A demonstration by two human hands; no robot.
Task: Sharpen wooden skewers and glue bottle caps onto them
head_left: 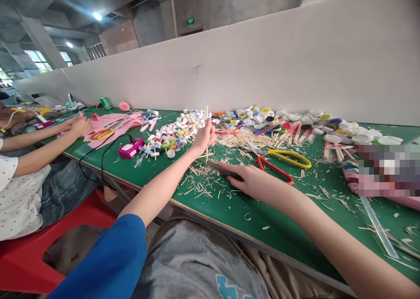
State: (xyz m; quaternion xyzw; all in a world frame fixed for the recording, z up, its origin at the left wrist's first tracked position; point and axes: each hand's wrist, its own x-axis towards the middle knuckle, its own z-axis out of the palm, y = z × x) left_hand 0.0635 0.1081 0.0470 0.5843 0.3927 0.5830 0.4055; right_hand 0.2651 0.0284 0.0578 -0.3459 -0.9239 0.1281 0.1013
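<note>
My left hand (pixel 204 137) is closed round a thin pale wooden stick (pixel 207 110), held upright above the table. My right hand (pixel 244 178) grips a dark-handled cutting knife (pixel 225 169), whose tip meets or nearly meets the stick's lower end. Curled wood shavings (pixel 206 181) lie under both hands. Just beyond my right hand rest scissors with yellow and red handles (pixel 290 157), blades pointing left. To the left of my left hand is a heap of small bottle caps with short sticks through them (pixel 173 132).
Loose bottle caps (pixel 262 113) line the white partition (pixel 249 62). A magenta box (pixel 131 149) with a black cable sits left on the green table (pixel 197 202). A clear strip (pixel 379 229) lies right. At left, a co-worker's hands (pixel 80 124) handle pink sheets (pixel 111 124).
</note>
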